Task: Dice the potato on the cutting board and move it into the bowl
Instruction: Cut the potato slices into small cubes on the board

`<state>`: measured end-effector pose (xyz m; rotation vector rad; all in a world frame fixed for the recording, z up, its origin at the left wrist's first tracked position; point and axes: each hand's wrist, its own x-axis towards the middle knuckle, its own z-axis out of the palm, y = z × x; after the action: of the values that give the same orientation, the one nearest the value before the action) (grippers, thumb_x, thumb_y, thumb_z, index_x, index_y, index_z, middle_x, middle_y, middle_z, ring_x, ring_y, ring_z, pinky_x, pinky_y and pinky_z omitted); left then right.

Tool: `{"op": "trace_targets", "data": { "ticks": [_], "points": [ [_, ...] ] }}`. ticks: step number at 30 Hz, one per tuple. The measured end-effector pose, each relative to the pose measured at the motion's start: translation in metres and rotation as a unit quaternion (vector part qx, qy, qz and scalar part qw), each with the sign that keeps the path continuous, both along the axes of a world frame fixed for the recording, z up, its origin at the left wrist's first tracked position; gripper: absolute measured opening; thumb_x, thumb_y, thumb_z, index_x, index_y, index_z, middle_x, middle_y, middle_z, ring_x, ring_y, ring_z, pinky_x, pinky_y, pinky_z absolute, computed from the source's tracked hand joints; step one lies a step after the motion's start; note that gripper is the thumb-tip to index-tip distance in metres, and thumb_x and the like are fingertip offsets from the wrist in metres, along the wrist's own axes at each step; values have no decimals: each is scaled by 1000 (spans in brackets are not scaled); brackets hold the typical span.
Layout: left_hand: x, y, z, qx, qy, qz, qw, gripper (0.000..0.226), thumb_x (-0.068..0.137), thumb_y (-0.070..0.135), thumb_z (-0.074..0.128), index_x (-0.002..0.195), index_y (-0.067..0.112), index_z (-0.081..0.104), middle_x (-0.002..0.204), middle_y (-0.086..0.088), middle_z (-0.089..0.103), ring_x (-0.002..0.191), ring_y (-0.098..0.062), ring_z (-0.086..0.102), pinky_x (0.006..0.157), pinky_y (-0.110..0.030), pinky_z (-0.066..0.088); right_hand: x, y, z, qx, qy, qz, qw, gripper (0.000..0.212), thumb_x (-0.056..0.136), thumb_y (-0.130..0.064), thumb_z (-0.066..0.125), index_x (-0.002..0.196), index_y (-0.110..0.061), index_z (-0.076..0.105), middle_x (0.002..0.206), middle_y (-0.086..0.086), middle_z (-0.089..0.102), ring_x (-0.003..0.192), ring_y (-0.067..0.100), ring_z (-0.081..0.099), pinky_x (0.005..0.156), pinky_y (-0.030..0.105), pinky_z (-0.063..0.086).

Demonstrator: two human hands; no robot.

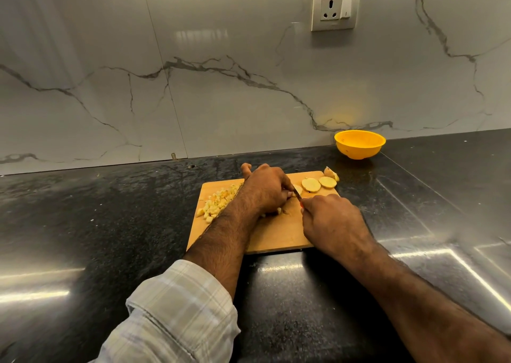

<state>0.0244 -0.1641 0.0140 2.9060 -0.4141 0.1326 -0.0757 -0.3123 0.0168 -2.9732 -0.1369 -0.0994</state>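
left hand (265, 190) curled over potato piece mid cutting board (279, 232) | right hand (331, 220) grips knife (297, 193), blade beside left fingers: nick risk | diced pile (217, 203) at board's left edge may spill onto counter (110, 210) | slices (318, 183) uncut | bowl (359, 144) well apart

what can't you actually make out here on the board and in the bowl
- Head view: the potato piece being cut is hidden under the left hand.
- The knife shows only a sliver of blade; the right hand covers its handle.
- The inside bottom of the yellow bowl is hidden by its near wall.
- The diced potato pile is partly covered by the left forearm; pieces too small to count.
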Motion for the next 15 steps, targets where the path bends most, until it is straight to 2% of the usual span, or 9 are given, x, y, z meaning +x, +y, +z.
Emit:
{"op": "trace_targets", "data": {
  "ticks": [5, 10, 13, 15],
  "points": [
    [2, 0, 0, 3, 3, 5, 1000, 18, 99, 41, 70, 114, 39, 78, 131, 19, 68, 141, -15, 44, 120, -62, 9, 8, 8, 0, -33, 16, 17, 999, 22, 102, -31, 53, 116, -26, 68, 96, -3, 59, 91, 18, 59, 78, 37, 55],
    [1, 2, 0, 1, 4, 3, 1000, 14, 100, 40, 69, 109, 37, 79, 125, 19, 70, 133, -12, 50, 119, -62, 13, 15, 3, -1, 15, -1, -4, 1000, 30, 104, -37, 48, 122, -27, 70, 103, -2, 68, 92, 18, 63, 84, 40, 60],
    [3, 5, 0, 2, -6, 12, 1000, 16, 98, 43, 71, 109, 34, 78, 128, 15, 69, 139, -15, 45, 120, -64, 9, 6, -2, -2, 35, -54, -6, 998, 36, 104, -43, 44, 128, -30, 68, 109, -2, 71, 96, 19, 64, 84, 43, 60],
    [4, 6, -1, 0, -4, 17, 1000, 16, 97, 43, 72, 108, 34, 79, 128, 15, 69, 142, -16, 43, 121, -65, 7, 1, -2, -1, 26, -53, 7, 998, 35, 104, -42, 44, 127, -31, 69, 109, -4, 71, 94, 18, 64, 83, 41, 60]
  ]
}}
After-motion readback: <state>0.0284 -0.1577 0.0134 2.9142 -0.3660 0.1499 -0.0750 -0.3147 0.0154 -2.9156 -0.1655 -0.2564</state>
